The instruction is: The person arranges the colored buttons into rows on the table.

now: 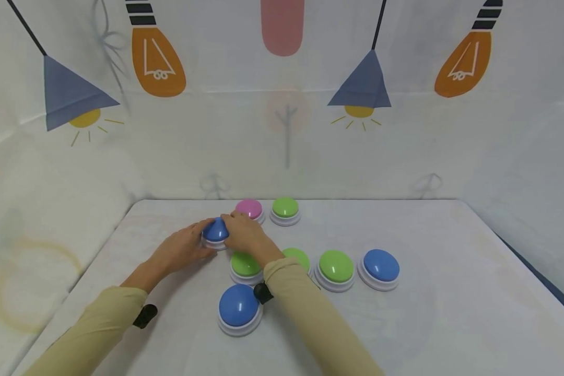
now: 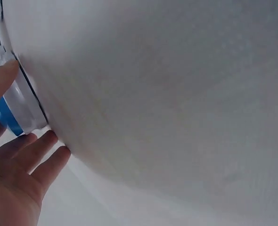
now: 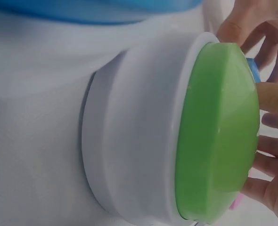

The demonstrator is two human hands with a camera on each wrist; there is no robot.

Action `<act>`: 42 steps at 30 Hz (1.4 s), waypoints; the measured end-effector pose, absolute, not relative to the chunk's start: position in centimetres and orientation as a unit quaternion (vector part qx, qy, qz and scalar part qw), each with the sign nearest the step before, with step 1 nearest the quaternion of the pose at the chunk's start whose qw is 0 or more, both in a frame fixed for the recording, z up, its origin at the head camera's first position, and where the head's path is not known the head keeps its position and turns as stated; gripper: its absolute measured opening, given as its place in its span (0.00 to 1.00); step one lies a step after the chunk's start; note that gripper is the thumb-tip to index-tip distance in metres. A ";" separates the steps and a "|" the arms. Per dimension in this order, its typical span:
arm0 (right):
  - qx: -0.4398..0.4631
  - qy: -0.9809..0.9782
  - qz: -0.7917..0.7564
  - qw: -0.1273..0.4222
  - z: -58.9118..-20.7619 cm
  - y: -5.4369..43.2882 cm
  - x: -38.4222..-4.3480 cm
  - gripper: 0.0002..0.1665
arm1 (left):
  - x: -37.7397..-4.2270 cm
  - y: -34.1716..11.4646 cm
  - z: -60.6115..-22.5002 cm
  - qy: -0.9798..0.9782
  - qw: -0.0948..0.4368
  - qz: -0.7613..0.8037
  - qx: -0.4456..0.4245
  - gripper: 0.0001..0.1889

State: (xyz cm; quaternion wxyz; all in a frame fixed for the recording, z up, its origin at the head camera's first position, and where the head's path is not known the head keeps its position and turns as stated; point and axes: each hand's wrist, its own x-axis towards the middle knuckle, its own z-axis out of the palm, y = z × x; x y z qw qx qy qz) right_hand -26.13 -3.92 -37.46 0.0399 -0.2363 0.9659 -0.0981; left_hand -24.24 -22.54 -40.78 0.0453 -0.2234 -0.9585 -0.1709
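Note:
A blue push button (image 1: 216, 231) with a white round base stands at the back left of the table, between both hands. My left hand (image 1: 178, 250) grips its left side, with the thumb on the near side of the base and fingers on the far side. In the left wrist view the left hand's thumb (image 2: 6, 75) lies against the white base. From the right, my right hand (image 1: 249, 235) holds the same button; its fingertips partly hide behind it. A pink button (image 1: 248, 208) sits just beyond the right hand, and a green button (image 1: 245, 265) just in front.
A green button (image 1: 285, 207) stands at the back edge. In the middle row are a green button (image 1: 297, 257) partly behind the right sleeve, another green button (image 1: 336, 266) and a blue button (image 1: 380, 265). Nearer stands a large blue button (image 1: 238, 306). A printed cloth (image 1: 244, 141) hangs behind.

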 end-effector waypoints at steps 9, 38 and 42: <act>-0.230 0.970 -0.069 0.051 -37.6 -4.1 -26.3 0.38 | -24.7 -22.3 -41.0 -0.955 0.060 -0.202 -0.208 0.38; -0.245 0.953 -0.159 0.076 -36.5 -3.3 -26.0 0.38 | -23.7 -22.9 -40.4 -0.931 0.135 -0.246 -0.232 0.30; -0.252 0.950 -0.167 0.074 -36.3 -3.2 -25.9 0.38 | -23.6 -23.0 -40.2 -0.925 0.155 -0.249 -0.242 0.30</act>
